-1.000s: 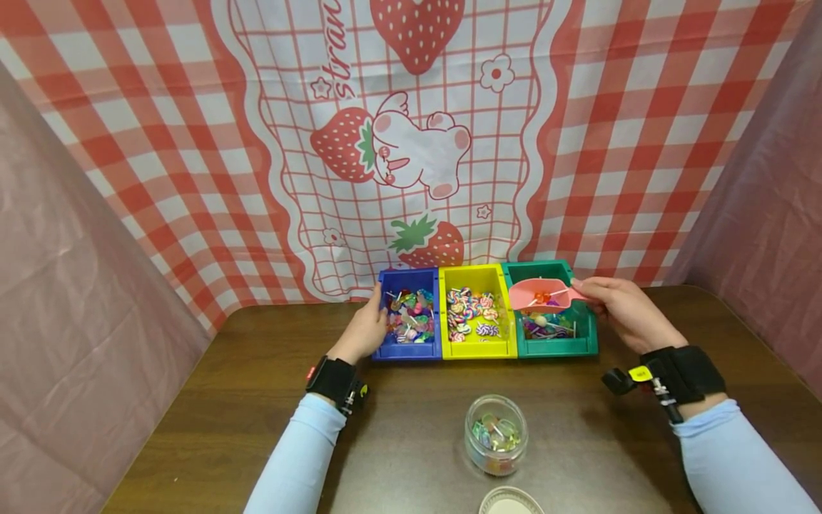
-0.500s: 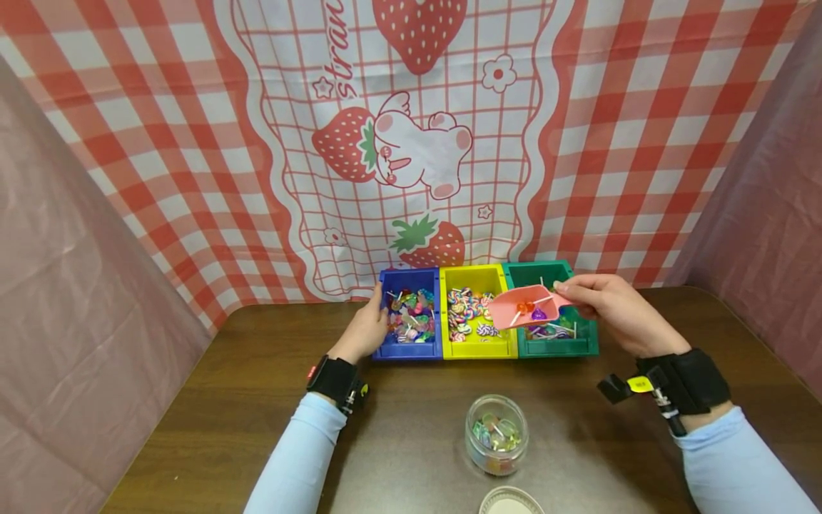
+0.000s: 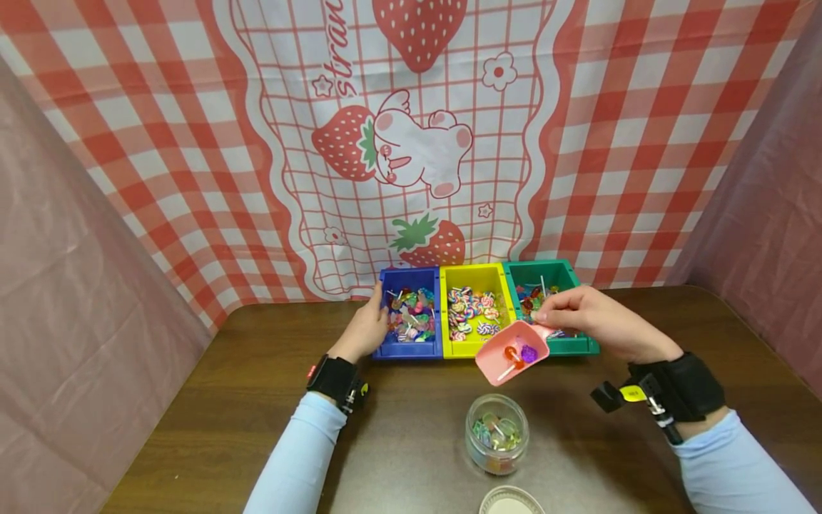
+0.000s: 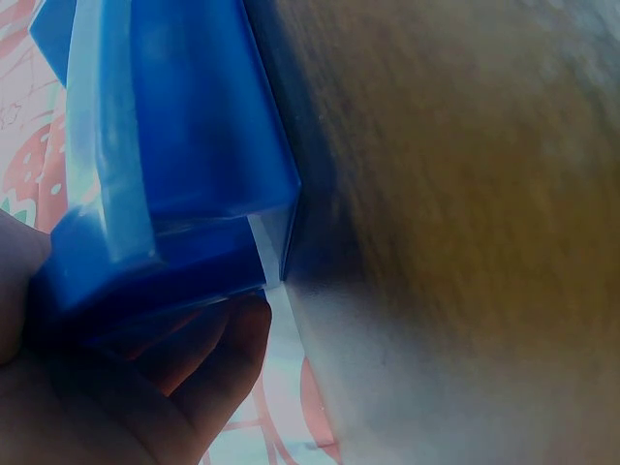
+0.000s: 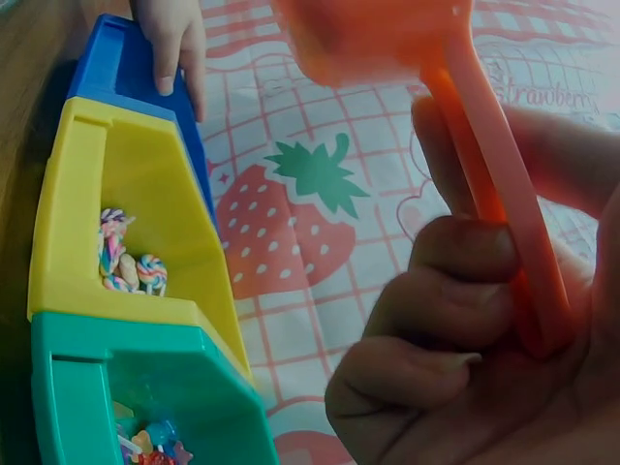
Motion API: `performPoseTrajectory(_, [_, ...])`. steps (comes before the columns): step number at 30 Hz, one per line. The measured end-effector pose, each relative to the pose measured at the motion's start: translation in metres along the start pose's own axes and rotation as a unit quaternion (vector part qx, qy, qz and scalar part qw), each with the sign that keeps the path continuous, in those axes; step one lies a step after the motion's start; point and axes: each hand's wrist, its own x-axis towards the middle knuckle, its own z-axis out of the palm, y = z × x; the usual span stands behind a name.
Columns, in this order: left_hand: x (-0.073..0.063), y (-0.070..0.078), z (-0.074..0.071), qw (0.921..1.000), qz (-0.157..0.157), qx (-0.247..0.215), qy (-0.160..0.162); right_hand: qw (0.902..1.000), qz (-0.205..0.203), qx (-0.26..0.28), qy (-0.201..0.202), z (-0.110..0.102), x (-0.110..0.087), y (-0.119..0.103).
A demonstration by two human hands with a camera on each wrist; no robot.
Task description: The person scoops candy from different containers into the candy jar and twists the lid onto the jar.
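Observation:
My right hand (image 3: 587, 321) holds a pink scoop (image 3: 491, 364) by its handle, fingers curled round it in the right wrist view. In the scoop lie an orange-red candy lollipop (image 3: 512, 355) and a purple candy piece (image 3: 529, 354). The scoop is in front of the yellow bin (image 3: 478, 349), between it and a glass jar (image 3: 486, 465) partly filled with candies. My left hand (image 3: 366, 330) grips the left side of the blue bin (image 3: 406, 350), with thumb and fingers on either side of its wall in the left wrist view.
The blue, yellow and green (image 3: 565, 347) bins stand joined in a row, each with small candies inside. Nearer than the jar, a pale lid (image 3: 510, 504) lies at the view's bottom edge. Behind the table (image 3: 257, 428) hangs a strawberry-patterned checked cloth (image 3: 193, 143).
My right hand has brought the scoop from over the green bin leftward and toward me, tilting it, with the candies still inside. My left hand stays on the blue bin.

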Motion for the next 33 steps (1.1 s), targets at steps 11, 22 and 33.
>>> performPoseTrajectory(11, [0.001, 0.000, 0.001, 1.0000, 0.003, 0.002, 0.004, 0.9924, -0.041, -0.054, -0.103, 0.012, 0.006, 0.003])
performPoseTrajectory(22, [0.001, 0.001, 0.001, 1.0000, 0.002, 0.003, 0.003, 0.9804, -0.056, -0.157, -0.106, 0.029, 0.004, -0.008])
performPoseTrajectory(33, [0.000, 0.000, 0.000, 0.9999, 0.010, 0.012, 0.007, 0.9770, -0.051, -0.187, -0.088, 0.034, -0.004, -0.023])
